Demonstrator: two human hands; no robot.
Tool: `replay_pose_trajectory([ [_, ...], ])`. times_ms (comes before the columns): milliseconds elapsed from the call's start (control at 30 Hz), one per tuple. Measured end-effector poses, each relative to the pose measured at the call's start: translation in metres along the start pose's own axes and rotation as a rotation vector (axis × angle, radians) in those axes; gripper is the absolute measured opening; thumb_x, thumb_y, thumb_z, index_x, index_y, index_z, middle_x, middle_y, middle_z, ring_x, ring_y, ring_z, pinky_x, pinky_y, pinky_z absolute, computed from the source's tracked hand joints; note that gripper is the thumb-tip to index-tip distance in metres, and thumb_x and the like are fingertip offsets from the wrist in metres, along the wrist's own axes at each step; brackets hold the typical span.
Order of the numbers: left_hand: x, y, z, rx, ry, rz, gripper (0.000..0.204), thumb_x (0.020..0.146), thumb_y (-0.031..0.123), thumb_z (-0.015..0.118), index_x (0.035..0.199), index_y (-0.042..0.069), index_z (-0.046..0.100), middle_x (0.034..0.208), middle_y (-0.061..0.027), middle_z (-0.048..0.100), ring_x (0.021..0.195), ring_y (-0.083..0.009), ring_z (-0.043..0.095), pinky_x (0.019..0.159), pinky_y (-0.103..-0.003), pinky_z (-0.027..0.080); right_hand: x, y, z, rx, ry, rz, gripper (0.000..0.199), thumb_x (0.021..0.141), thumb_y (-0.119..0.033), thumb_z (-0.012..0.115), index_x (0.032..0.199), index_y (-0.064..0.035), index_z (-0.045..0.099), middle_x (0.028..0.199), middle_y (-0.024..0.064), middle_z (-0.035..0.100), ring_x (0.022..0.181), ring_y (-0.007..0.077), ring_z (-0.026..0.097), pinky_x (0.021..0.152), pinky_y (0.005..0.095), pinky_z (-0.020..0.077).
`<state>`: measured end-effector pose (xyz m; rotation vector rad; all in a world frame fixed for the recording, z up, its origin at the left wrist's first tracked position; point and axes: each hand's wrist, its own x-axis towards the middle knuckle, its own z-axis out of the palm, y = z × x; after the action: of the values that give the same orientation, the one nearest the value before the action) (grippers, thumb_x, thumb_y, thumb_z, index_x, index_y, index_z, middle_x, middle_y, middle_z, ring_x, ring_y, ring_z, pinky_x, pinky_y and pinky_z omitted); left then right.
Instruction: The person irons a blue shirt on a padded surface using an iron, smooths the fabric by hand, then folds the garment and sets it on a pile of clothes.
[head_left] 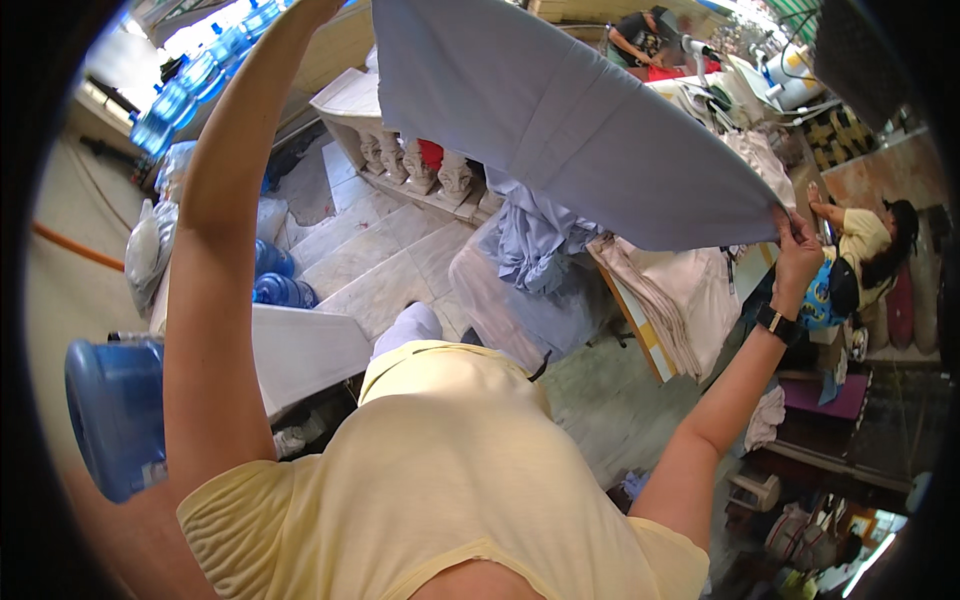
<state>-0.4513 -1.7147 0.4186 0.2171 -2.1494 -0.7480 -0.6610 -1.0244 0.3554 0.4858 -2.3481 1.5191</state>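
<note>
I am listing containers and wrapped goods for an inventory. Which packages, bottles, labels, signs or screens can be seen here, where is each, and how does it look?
Large water bottle: lower left, beside the person's left arm; blue, translucent, barrel-shaped.
Row of water bottles: upper left; blue, rounded.
Two water bottles: left of the pale steps; blue, lying down.
Plastic bags: left edge; clear, stuffed, bulging.
Signs, screens, readable labels: none that I can make out.

Pale marble steps (pixel 370 255) with a carved stone balustrade (pixel 415 165) fill the centre of the frame. Blue water jugs (pixel 200 75) line the upper left under bright daylight. A grey concrete floor (pixel 610 400) spreads at lower right, beside a wooden-edged bench (pixel 640 330).
</note>
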Motion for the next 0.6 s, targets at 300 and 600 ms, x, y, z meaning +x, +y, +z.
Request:
replay_pose_trajectory([
  [300, 0.131, -0.136, 0.118, -0.349, -0.081, 0.146, 0.01, 0.083, 0.004, 0.065, 0.088, -0.003, 0.07, 0.077, -0.0076, 0.07, 0.068, -0.0137, 0.065, 0.064, -0.028, 0.054, -0.064, -0.068, 0.02, -0.503, 0.144, -0.097, 0.015, 0.084, -0.009, 0.076, 0.095, -0.0014, 0.071, 0.082, 0.0023, 0.069, 0.067, 0.0094, 0.057, 0.065, 0.0239, 0.0463],
  [600, 0.244, -0.148, 0.167, -0.316, -0.268, -0.001, 0.02, 0.098, 0.012, 0.058, 0.116, 0.008, 0.066, 0.113, -0.0055, 0.068, 0.084, -0.0115, 0.066, 0.079, -0.023, 0.053, -0.142, -0.194, 0.125, -0.12, 0.148, 0.168, 0.011, 0.092, 0.006, 0.059, 0.095, 0.0013, 0.05, 0.083, 0.0122, 0.06, 0.052, 0.0141, 0.056, 0.051, 0.0226, 0.0442],
])
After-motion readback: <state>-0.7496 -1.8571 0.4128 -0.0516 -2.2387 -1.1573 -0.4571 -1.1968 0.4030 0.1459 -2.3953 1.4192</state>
